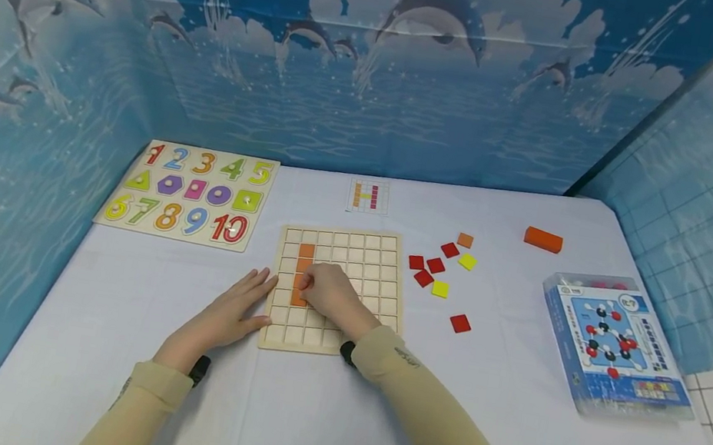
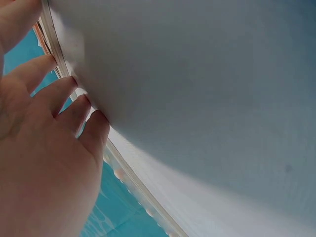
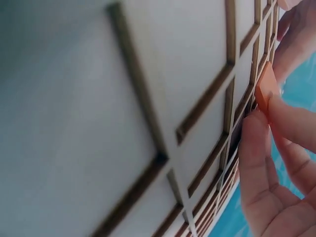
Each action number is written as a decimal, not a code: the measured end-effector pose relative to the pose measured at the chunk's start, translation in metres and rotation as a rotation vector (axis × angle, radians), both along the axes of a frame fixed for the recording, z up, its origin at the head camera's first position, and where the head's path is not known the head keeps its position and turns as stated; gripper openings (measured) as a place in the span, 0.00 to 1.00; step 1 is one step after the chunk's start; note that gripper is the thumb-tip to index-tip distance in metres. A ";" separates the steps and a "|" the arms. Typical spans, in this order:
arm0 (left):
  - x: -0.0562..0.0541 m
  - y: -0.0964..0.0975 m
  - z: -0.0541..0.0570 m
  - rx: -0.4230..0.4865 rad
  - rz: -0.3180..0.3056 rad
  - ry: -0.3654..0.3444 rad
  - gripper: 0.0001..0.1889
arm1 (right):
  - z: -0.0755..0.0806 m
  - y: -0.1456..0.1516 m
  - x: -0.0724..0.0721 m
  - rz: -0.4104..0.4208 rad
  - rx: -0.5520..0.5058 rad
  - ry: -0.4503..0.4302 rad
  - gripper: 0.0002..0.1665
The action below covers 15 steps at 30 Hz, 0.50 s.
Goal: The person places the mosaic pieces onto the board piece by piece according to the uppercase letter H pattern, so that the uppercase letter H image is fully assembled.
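Observation:
A wooden grid board (image 1: 371,262) lies on the white table, with a column of orange square tiles (image 1: 306,251) in its left part. My right hand (image 1: 334,297) is over that column. Between thumb and finger it pinches an orange square tile (image 3: 267,86), tilted at the grid in the right wrist view. My left hand (image 1: 232,310) rests on the table with fingers spread, touching the board's left edge; the left wrist view shows its fingertips along that edge. Part of the grid is hidden under my right hand and wrist.
Loose red tiles (image 1: 436,265), yellow tiles (image 1: 440,289) and an orange tile (image 1: 465,240) lie right of the board. A pattern card (image 1: 369,197) sits behind it. Around these are a number puzzle (image 1: 193,194), an orange block (image 1: 543,240) and a boxed molecule set (image 1: 617,345).

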<state>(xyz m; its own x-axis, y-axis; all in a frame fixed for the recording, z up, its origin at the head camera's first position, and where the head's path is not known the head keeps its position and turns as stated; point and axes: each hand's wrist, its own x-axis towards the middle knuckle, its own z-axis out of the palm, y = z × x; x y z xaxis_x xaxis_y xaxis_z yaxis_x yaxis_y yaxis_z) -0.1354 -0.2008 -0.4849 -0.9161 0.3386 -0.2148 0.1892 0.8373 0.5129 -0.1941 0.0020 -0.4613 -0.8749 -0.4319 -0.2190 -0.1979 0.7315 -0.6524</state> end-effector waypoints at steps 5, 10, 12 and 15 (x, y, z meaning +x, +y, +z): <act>0.000 0.001 0.002 0.009 -0.002 0.005 0.39 | -0.002 -0.005 -0.001 0.014 0.064 0.025 0.07; 0.000 0.000 0.001 0.010 -0.001 0.006 0.39 | -0.002 -0.006 0.000 0.032 0.090 0.038 0.11; 0.000 -0.001 0.001 0.009 0.000 0.007 0.39 | -0.002 -0.007 0.001 0.033 0.100 0.038 0.11; 0.000 -0.001 0.000 0.012 0.001 0.007 0.39 | -0.001 -0.006 0.002 0.035 0.095 0.036 0.10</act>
